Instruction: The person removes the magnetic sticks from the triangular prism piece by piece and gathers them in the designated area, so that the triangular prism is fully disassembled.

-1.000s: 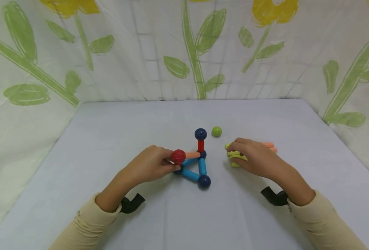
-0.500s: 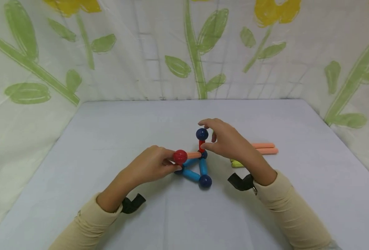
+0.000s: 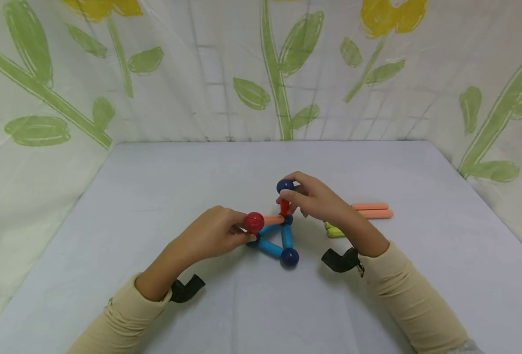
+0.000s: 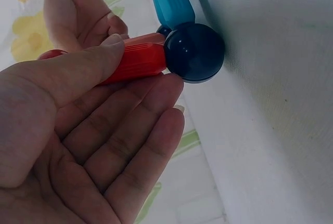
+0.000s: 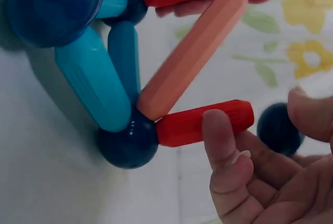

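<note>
1 triangle [image 3: 270, 248] of blue rods [image 5: 93, 78] and navy balls [image 3: 289, 257]. At its left corner: 1 left post [image 4: 140, 64], red, topped by 1 red ball [image 3: 254, 221], pinched by your left hand [image 3: 214, 233], presumably against tipping. To its rear corner: 1 salmon brace [image 5: 192, 52]. At rear corner: 1 rear post [image 5: 179, 129], red, which your right hand [image 3: 316, 199] touches, perhaps steadying, while grasping 1 loose ball [image 5: 280, 129], apparently just off the tip. Right of triangle: 2 salmon rods [image 3: 372, 214], some lime rods [image 3: 334, 231], probably grouped for reach.

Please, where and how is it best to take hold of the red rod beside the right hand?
Probably its middle, from the person's right: the red rod stands upright on a dark blue ball; its long straight sides suit a pinch, and the attached orange rod crowds the left.
</note>
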Motion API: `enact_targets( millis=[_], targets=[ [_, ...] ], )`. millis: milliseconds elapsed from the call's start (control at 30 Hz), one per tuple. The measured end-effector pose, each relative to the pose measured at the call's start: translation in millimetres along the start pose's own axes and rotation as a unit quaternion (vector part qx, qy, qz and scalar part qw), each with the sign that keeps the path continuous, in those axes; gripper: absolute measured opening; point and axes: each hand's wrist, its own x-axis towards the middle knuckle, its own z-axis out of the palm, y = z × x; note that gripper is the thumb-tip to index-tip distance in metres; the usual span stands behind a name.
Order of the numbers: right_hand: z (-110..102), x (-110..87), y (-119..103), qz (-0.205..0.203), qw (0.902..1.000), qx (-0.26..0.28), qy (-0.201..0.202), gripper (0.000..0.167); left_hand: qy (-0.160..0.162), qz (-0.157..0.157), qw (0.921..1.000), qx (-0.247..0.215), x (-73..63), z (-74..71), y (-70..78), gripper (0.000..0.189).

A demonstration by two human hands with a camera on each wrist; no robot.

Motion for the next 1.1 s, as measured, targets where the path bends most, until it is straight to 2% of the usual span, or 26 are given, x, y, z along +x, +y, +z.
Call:
enact_targets(
  millis=[100,167,333,467,633,900,1100],
  targets=[
    [-4.8,0.7,0.6,0.014,0.9991,0.038,0.008,0.027,0.0,0.0,1.0,0.0,-0.3,-0.1,-0.2,0.024],
    [-10.1,-0.2,-0.1,0.017,0.9988,0.037,0.028,0.029,0.001,-0.002,1.0,0.002,-0.4,-0.2,0.3,0.024],
    [-28.4,-3.8,-0.7,0.024,0.994,-0.05,0.094,0.042,0.002,0.0,1.0,0.002,-0.6,-1.0,1.1,0.022],
    [-44.2,-5.9,7.3,0.031,0.9872,-0.099,0.122,0.044,0.001,0.004,1.0,0.001,-1.2,-1.6,1.1,0.022],
    [-57.6,-6.8,21.9,0.056,0.9806,-0.139,0.127,0.043,-0.002,0.003,1.0,0.0,-1.2,-0.7,-0.8,0.022],
    [-64.7,-2.0,51.3,0.105,0.9673,-0.197,0.121,0.043,-0.001,0.004,1.0,-0.001,-1.9,-0.6,-0.5,0.023],
    [-63.7,0.8,66.4,0.118,0.9646,-0.21,0.108,0.042,0.0,0.006,1.0,0.0,-1.6,-0.4,-0.7,0.022]
  ],
)
